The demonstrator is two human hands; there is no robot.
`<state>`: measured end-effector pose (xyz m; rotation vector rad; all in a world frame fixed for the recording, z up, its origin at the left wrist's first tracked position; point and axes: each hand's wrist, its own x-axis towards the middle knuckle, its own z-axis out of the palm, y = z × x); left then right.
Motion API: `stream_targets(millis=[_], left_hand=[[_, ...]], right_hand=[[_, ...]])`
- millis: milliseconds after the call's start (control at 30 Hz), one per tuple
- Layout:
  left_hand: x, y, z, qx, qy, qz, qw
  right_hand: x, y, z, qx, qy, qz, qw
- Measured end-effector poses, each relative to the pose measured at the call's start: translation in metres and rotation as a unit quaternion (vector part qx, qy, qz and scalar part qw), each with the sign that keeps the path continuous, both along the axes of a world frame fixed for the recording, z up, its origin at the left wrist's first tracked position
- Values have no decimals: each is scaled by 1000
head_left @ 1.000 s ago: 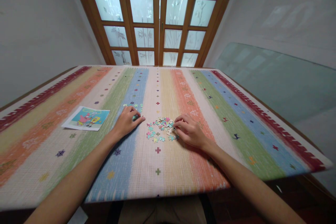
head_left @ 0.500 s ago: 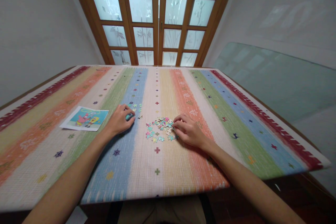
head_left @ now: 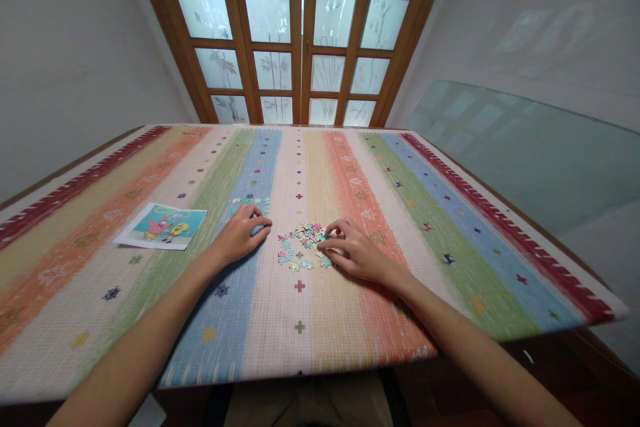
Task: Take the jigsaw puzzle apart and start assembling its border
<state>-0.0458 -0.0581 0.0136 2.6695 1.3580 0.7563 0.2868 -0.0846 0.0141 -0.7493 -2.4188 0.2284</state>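
Jigsaw puzzle pieces [head_left: 287,255] lie in a loose heap on the striped tablecloth in front of me. My right hand [head_left: 356,250] is at the heap's right side, its thumb and fingers apart, with the fingertips over or on the nearest pieces. To the left of the heap is my left hand [head_left: 243,235], palm down. Its fingers are curled and the tips nearly meet the thumb; anything between them is too small to make out. Just beyond the left hand sits a smaller group of puzzle pieces [head_left: 257,201], partly hidden by it.
A printed cartoon picture [head_left: 167,227] rests on the tablecloth [head_left: 280,320] to the left of my left hand. Beyond the far table edge stand wooden doors [head_left: 303,40] with glass panes. A glass sheet [head_left: 520,147] leans along the right wall.
My left hand has moved right, away from the smaller group, toward the heap. My right hand has shifted slightly left over the heap, and its fingers have spread.
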Motion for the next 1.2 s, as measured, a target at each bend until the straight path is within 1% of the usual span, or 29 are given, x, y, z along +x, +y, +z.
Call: stream_targets(millis=[167,267,367,467,600,700,833,1000,1100,1200], left_hand=[[2,-1,-2,34,-4,0,999],[7,-4,-1,62,-17,-16,998],[19,-10,0,84,-40,-48,995],[35,-19,2,90,-59,-88,990],[57,-33,5,88,-73,-152,982],[70,-42,7,105,-82,-178,975],[79,-48,7,118,-74,-188,972],[83,-49,2,117,-75,-194,971],[83,-49,1,127,-83,-193,969],[81,-49,2,137,-116,-179,967]], right_hand=[[1,0,-2,-11,-11,6,1000],[0,1,-3,-8,-4,12,1000],[-1,1,-1,-4,3,18,1000],[-3,-1,3,-11,16,22,1000],[-5,-4,7,-47,41,22,998],[-6,-5,8,-80,49,23,995],[-7,-7,6,-107,52,24,993],[-9,-9,8,-126,51,39,990],[-8,-9,9,-127,56,46,989],[-7,-7,9,-118,75,38,989]])
